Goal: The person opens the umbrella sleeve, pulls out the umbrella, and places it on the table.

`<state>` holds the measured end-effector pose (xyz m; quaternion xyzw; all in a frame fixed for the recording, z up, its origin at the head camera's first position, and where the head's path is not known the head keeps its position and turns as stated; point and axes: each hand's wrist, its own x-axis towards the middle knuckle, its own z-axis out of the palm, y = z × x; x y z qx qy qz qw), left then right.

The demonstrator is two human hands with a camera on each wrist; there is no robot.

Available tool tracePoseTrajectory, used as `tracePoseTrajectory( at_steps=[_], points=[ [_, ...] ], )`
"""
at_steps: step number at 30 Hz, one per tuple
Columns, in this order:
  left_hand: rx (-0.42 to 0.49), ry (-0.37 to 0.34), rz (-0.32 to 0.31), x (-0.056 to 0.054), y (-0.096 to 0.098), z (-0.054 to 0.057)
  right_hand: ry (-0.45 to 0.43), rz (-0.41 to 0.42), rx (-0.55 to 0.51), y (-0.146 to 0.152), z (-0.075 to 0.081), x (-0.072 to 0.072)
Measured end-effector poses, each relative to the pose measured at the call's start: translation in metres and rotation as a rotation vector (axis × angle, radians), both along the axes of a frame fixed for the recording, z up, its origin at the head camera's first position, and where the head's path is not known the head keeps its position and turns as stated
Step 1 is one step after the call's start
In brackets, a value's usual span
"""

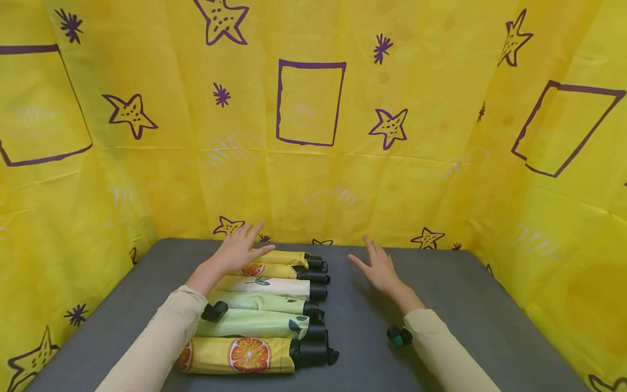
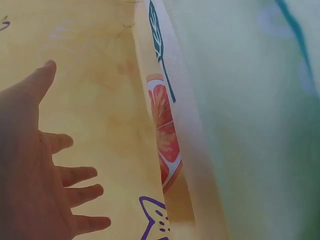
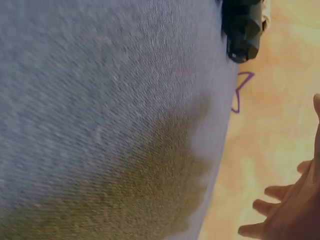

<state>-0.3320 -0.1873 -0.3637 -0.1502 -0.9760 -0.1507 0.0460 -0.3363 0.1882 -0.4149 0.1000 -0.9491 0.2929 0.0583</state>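
Note:
Several folded umbrellas lie side by side in a column on the grey table, black handles toward the right. Nearest is a yellow umbrella with orange slices (image 1: 210, 355). Beyond it come a light green umbrella (image 1: 245, 324), a paler green umbrella (image 1: 254, 301), a white umbrella with a leaf print (image 1: 286, 287), a second orange-slice umbrella (image 1: 274, 270) and a plain yellow umbrella (image 1: 281, 258) at the far end. My left hand (image 1: 237, 251), fingers spread, is over the far umbrellas' left part, holding nothing. My right hand (image 1: 384, 272) hovers with fingers extended, right of the handles.
A yellow cloth (image 1: 313, 190) printed with purple stars and squares hangs behind and at both sides of the grey table (image 1: 470, 321). Black wrist cameras, one on the left wrist (image 1: 214, 311) and one on the right (image 1: 399, 336), sit below the sleeves.

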Motion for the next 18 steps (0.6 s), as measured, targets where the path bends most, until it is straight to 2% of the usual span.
tracePoseTrajectory(
  at_steps=[7, 18],
  points=[
    [0.077, -0.061, -0.059, 0.012, -0.006, 0.001, -0.003, 0.087, -0.019, -0.004, -0.005, 0.01],
    [0.178, -0.171, -0.132, 0.028, -0.016, -0.001, -0.082, 0.204, -0.111, -0.01, -0.012, 0.034]
  ],
)
